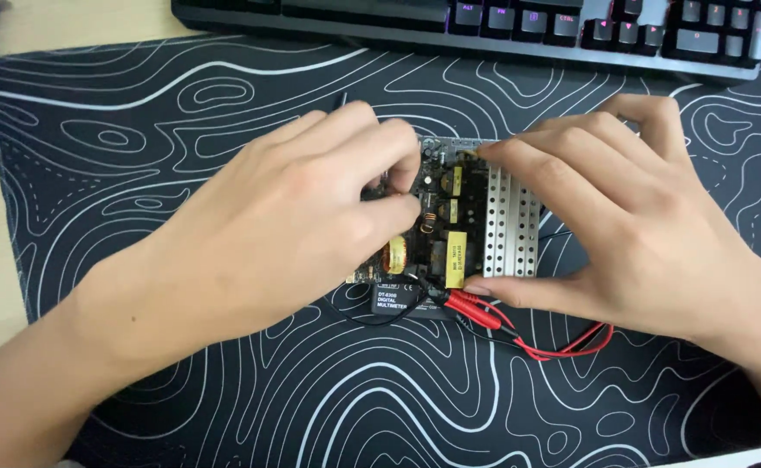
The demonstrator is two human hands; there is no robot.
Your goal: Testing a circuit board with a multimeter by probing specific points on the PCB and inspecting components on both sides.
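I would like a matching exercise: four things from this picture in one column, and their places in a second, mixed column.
1. keyboard
2. red probe
3. left hand
4. right hand

a. grips the perforated metal plate
b. top edge, beyond the mat
c. over the left part of the circuit board
d. just below the board

Pairs: 1-b, 2-d, 3-c, 4-a
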